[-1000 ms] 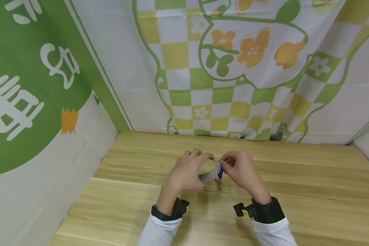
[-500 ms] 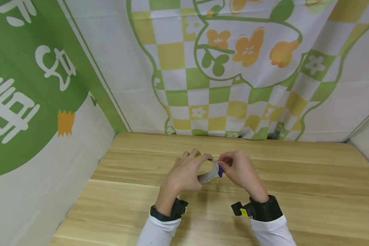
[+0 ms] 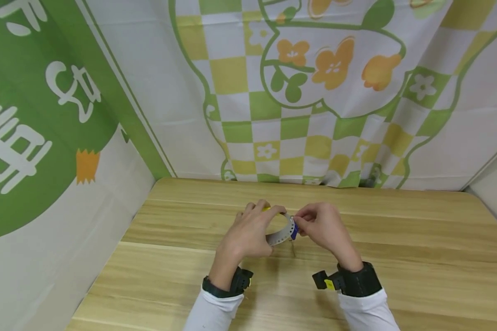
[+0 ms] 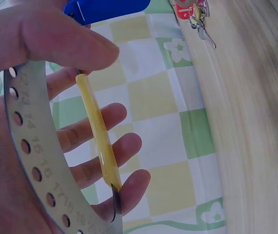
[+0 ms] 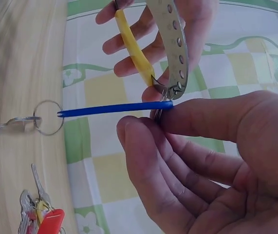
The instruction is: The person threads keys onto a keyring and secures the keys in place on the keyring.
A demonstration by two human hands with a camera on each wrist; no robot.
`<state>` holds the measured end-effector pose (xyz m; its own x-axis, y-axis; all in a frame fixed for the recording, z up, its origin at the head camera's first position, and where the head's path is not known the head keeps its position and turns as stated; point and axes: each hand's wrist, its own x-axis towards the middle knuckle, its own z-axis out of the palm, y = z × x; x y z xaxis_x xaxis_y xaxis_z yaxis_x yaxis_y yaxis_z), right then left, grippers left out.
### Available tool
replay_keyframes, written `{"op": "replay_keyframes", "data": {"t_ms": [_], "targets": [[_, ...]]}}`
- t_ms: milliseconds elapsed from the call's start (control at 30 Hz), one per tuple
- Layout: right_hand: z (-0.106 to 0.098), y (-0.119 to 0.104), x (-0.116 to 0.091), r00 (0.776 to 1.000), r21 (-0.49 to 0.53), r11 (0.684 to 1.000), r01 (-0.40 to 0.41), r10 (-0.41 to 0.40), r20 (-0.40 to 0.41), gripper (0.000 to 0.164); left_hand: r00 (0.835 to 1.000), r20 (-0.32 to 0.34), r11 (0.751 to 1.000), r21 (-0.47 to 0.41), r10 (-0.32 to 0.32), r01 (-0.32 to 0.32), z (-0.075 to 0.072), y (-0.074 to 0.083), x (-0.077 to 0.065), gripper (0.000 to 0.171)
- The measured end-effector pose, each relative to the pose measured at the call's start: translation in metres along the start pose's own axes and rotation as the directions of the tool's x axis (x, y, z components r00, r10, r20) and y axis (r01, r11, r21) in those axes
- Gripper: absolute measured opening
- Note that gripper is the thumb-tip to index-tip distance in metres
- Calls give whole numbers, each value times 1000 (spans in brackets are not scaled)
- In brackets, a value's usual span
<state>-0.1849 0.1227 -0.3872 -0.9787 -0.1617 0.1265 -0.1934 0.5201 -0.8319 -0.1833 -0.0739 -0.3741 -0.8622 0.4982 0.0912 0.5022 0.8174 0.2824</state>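
My left hand [image 3: 248, 234] grips a large metal key ring [image 3: 279, 238], a curved band with numbered holes. A yellow sleeve [image 4: 100, 134] covers a rod joining the band's ends, with fingers behind it in the left wrist view. At the band's right end, my right hand [image 3: 325, 230] pinches small metal rings at the top of a blue key tag [image 5: 114, 108]. These rings overlap the last hole in the right wrist view. From the tag's other end hangs a split ring [image 5: 48, 131] with a key [image 5: 12, 122] on it, over the table.
A bunch of keys with a red tag [image 5: 51, 222] shows against the wooden table [image 3: 170, 266] in both wrist views; the head view does not show it. Behind the table hangs a checkered curtain [image 3: 265, 133]. Black camera straps [image 3: 358, 280] circle both wrists.
The blue tag and its key have turned slightly, the key now appearing edge-on. The right fingers have shifted a little at the ring's end. The left hand keeps its hold.
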Motion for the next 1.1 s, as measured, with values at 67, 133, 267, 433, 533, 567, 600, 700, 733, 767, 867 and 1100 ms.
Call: {"op": "replay_keyframes", "data": {"t_ms": [67,133,267,433,533,567,600,700,733,767,867,1100], "targets": [[0,1,0,1000,20,1000,-19,19,3,8,1000,-2,1000,-1,1,-1,0,0,0,86],[0,1,1,1000,26,1000,-17,17,5,8,1000,-4,1000,-2,3,-3,0,0,0,86],[-2,2,1,999,-13,999,39,-39,13,6,1000,-2,1000,-8,10,-10,1,-1,-1,86],[-4,3,0,988,-123,980,156,-152,41,4,999,19,999,-22,26,-26,1,-1,-2,84],[-5,3,1,979,-162,966,201,-196,47,5,999,22,999,-25,28,-28,0,-1,-2,84],[-5,3,1,978,-164,965,206,-201,46,5,999,20,999,-25,26,-26,0,-1,-2,84],[-5,3,1,979,-155,967,202,-199,40,5,1000,16,999,-26,25,-24,0,-1,-2,84],[-5,3,2,986,-101,980,169,-167,27,4,1000,2,999,-28,16,-16,-2,-1,-2,85],[-5,3,2,988,-76,986,151,-149,27,4,1000,0,1000,-26,14,-14,-2,-2,-2,85],[-5,3,2,991,-47,990,131,-129,29,5,1000,-3,1000,-25,12,-12,-2,-2,-2,85],[-4,4,2,996,33,997,72,-73,41,8,1000,-11,1000,-20,12,-12,-3,-3,-2,86],[-4,5,1,996,25,997,76,-77,44,8,1000,-11,1000,-18,13,-13,-3,-2,-2,85]]}}
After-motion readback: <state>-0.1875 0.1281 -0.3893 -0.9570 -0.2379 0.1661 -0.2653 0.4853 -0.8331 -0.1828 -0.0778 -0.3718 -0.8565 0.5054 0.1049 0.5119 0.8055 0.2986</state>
